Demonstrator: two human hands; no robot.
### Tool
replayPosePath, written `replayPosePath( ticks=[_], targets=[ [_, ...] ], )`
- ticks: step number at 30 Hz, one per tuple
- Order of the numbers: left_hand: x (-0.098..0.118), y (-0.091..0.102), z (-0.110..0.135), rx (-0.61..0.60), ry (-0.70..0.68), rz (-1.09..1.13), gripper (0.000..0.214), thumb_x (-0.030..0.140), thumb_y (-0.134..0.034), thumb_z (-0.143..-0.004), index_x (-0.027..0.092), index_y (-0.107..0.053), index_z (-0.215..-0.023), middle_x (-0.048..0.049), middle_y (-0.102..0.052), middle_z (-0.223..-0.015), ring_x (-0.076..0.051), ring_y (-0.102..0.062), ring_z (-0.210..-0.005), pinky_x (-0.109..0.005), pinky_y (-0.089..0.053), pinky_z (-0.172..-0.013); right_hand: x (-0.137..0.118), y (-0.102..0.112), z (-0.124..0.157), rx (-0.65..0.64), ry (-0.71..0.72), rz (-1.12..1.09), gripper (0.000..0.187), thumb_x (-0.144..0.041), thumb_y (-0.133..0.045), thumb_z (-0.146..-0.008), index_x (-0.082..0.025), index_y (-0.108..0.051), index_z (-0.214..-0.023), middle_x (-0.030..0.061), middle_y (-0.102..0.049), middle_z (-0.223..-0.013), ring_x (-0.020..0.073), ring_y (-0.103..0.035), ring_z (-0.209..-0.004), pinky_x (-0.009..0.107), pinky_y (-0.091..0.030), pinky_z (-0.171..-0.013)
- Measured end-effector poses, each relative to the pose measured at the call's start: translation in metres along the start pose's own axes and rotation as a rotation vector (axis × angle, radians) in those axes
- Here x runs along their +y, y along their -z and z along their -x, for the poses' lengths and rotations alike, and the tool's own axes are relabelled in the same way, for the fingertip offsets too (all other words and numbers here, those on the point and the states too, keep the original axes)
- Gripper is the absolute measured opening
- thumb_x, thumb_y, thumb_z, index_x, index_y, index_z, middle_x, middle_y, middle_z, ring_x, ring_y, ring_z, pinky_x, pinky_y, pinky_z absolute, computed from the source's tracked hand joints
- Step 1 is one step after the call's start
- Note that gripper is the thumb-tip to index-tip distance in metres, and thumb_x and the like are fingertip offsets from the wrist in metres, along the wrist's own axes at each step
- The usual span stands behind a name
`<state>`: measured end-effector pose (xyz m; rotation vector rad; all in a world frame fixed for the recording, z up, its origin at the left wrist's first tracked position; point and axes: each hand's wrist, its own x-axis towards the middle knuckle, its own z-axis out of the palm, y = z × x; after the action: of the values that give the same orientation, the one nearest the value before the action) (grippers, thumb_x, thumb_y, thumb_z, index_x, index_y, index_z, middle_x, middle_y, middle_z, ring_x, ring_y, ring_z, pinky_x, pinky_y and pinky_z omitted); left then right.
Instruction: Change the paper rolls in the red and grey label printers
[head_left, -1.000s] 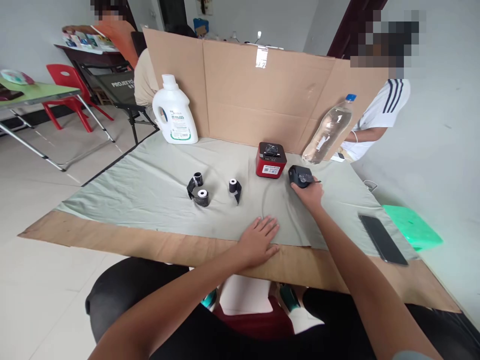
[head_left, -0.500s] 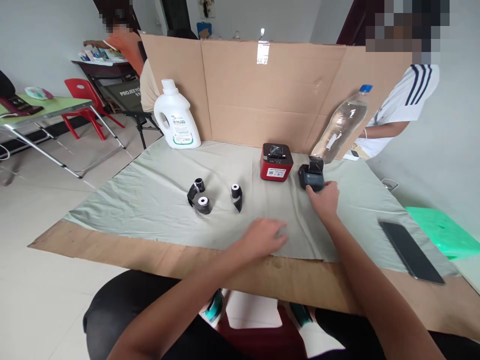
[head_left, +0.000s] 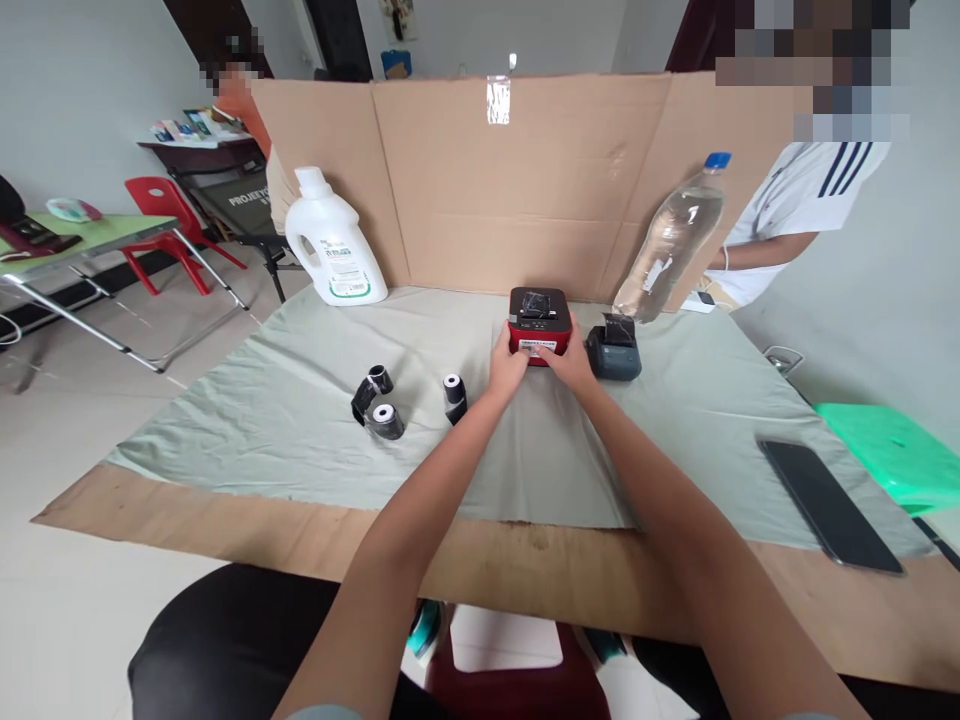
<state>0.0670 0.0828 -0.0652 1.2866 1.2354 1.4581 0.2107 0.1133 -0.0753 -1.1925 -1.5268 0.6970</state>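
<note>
A red box-shaped device with a black top (head_left: 539, 304), which looks like a small label printer, stands on the cloth with a white label on its front. My left hand (head_left: 509, 364) is closed on its left side, thumb on the front. From the right, my right hand (head_left: 568, 358) grips the opposite side the same way. Just right of it sits a dark grey portable printer (head_left: 615, 357) with a black strip sticking up. Left of my hands are a black roll with a white core (head_left: 454, 398), partly behind my left arm, and a pair of joined black rolls (head_left: 384, 418).
A white detergent jug (head_left: 335, 245) stands at the back left, and a clear bottle with a blue cap (head_left: 675, 235) leans at the back right. Behind them rises a cardboard screen (head_left: 517, 190). A phone (head_left: 829, 505) lies near the right edge. Two other people are beyond the screen.
My right hand has left the dark grey printer and moved to the red printer's right side. My left hand has reached forward to its left side. The view has shifted slightly.
</note>
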Motion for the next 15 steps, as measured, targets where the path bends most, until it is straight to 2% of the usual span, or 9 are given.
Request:
replayPosePath(
  ticks=[3,7,8,11,13,15],
  targets=[
    [-0.006,0.018,0.035,-0.055,-0.055,-0.069,0.088,0.003,-0.056,-0.08,0.023,-0.036,-0.164,-0.0044,-0.054,-0.161,-0.024,-0.048,-0.152,-0.041,-0.04,-0.128,-0.012,0.011,0.029,-0.035,0.07,0.035,0.107,-0.043,-0.081,-0.07,-0.018,-0.033,-0.163,0.017,-0.046,-0.164,0.0349,-0.047,-0.149,0.05,-0.034,-0.127],
    [0.001,0.059,0.113,-0.264,-0.166,-0.194,0.091,0.004,-0.052,-0.083,0.025,-0.026,-0.168,-0.0027,-0.034,-0.174,-0.025,-0.029,-0.163,-0.046,-0.027,-0.135,-0.032,0.032,0.096,-0.119,0.093,0.001,0.106,-0.044,-0.08,-0.077,-0.022,-0.027,-0.166,0.0137,-0.041,-0.168,0.0337,-0.047,-0.15,0.049,-0.042,-0.123],
    [0.006,0.069,0.134,-0.318,-0.165,-0.23,0.092,0.005,-0.051,-0.084,0.026,-0.023,-0.169,-0.0028,-0.028,-0.176,-0.026,-0.027,-0.164,-0.047,-0.029,-0.135,-0.037,0.037,0.116,-0.119,0.077,-0.002,0.106,-0.046,-0.08,-0.079,-0.023,-0.025,-0.167,0.0138,-0.04,-0.168,0.0339,-0.046,-0.152,0.05,-0.041,-0.124],
    [0.02,0.089,0.188,-0.398,-0.103,-0.293,0.095,0.004,-0.048,-0.087,0.03,-0.012,-0.171,-0.0015,-0.02,-0.177,-0.03,-0.03,-0.162,-0.046,-0.052,-0.12,-0.053,0.047,0.171,-0.104,0.031,0.057,0.102,-0.048,-0.08,-0.082,-0.026,-0.027,-0.166,0.012,-0.04,-0.169,0.0331,-0.041,-0.155,0.053,-0.035,-0.128],
    [0.027,0.093,0.208,-0.404,-0.082,-0.312,0.096,0.004,-0.047,-0.086,0.032,-0.011,-0.171,-0.0002,-0.019,-0.177,-0.032,-0.034,-0.161,-0.046,-0.057,-0.116,-0.061,0.048,0.196,-0.073,0.026,0.07,0.099,-0.048,-0.08,-0.084,-0.028,-0.028,-0.166,0.0112,-0.04,-0.169,0.0323,-0.038,-0.157,0.053,-0.033,-0.13],
    [0.029,0.094,0.216,-0.402,-0.08,-0.315,0.096,0.003,-0.046,-0.086,0.032,-0.012,-0.171,0.0008,-0.02,-0.177,-0.033,-0.036,-0.159,-0.047,-0.058,-0.115,-0.066,0.047,0.208,-0.046,0.027,0.073,0.098,-0.048,-0.079,-0.085,-0.028,-0.028,-0.166,0.0111,-0.04,-0.168,0.0322,-0.037,-0.157,0.054,-0.031,-0.131]
  ],
)
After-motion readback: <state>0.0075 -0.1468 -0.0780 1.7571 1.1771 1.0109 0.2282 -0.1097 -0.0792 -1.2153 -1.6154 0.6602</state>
